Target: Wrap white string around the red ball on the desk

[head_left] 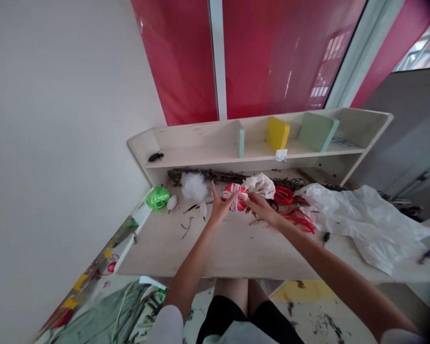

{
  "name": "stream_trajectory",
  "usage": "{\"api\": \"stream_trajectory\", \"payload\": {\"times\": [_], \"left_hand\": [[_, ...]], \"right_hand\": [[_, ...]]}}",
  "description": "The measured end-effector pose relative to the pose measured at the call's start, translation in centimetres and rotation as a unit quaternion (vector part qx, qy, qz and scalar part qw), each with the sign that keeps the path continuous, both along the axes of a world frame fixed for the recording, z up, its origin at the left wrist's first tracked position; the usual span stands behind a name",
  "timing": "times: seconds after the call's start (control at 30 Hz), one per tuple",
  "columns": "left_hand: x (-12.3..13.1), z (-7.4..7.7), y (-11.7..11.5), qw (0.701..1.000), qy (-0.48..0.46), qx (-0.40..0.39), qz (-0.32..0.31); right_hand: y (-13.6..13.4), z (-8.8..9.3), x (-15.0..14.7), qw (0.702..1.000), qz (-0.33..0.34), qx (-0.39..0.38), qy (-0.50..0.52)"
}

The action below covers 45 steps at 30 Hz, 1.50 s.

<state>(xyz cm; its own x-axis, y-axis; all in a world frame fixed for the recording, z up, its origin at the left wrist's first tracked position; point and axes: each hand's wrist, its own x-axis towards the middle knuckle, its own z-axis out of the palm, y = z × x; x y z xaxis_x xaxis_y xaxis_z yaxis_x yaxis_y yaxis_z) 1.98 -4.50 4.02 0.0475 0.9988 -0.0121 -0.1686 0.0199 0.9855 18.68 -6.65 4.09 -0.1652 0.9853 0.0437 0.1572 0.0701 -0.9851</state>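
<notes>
Both my arms reach out over a pale wooden desk (208, 248). My left hand (220, 206) is open, fingers spread, touching the left side of a red-and-white striped ribbon roll (236, 197). On the roll's right side my right hand (260, 206) rests with its fingers stretched toward it, touching its edge. Behind the roll lies a crumpled white cloth or paper (260, 185). Red ribbon loops (290, 205) lie just right of my right hand.
A green ribbon ball (157, 198) and white stuffing (194, 185) sit at the left. Dry twigs (208, 176) line the back under a shelf (251, 150) holding yellow (277, 133) and green (317, 131) blocks. White plastic sheeting (365, 220) covers the right side.
</notes>
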Motion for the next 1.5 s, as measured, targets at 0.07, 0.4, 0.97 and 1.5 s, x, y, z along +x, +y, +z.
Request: {"api": "stream_trajectory", "payload": {"times": [0.07,0.4,0.97,1.5], "left_hand": [[0.4,-0.2,0.5,0.995,0.051,0.067,0.044],[1.0,-2.0,3.1,0.999,0.013,0.031,-0.005],[-0.9,-3.7,3.6,0.965,-0.237,-0.108,0.023],[-1.6,-3.3,1.4,0.944,-0.105,-0.079,-0.303]], "right_hand": [[0.6,-0.7,-0.5,0.999,-0.029,0.014,0.009],[2.3,-4.1,-1.6,0.988,-0.108,0.079,0.071],[0.9,-4.2,0.8,0.998,-0.018,0.058,-0.025],[1.4,-3.6,3.8,0.974,0.023,-0.196,0.114]]}}
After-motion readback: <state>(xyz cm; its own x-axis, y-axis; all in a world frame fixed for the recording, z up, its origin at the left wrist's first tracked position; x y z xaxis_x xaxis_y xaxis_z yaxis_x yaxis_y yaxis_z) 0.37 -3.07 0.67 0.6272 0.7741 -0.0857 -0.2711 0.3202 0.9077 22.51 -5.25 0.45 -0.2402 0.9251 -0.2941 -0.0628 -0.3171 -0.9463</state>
